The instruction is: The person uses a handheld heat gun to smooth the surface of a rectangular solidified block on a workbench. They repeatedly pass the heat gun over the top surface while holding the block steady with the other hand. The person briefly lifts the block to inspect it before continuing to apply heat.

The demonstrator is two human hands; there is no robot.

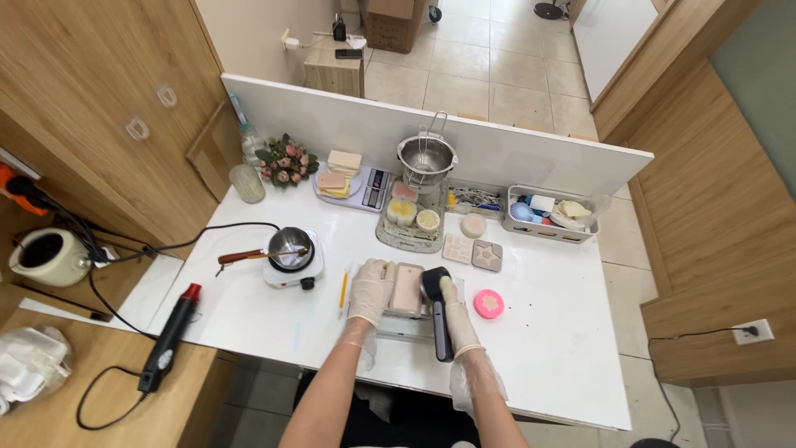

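Observation:
Both my hands wear thin clear gloves. My left hand [370,290] grips the left side of a small rectangular mould [407,289] with a pale pink filling, resting on the white table [547,348]. My right hand [458,319] holds a black handheld tool [439,319] by its long handle, its round head touching the right edge of the mould. A yellow pencil [343,290] lies just left of my left hand. A round pink flower-shaped piece [488,304] sits just right of the tool.
A small electric hotplate with a steel pot [291,249] stands to the left, and a black and red heat gun [170,336] lies near the table's corner. Behind are moulds [473,249], a tray with candles [412,217], a scale [375,187], a steel pouring pot [426,156], a basket [550,214] and flowers [286,160].

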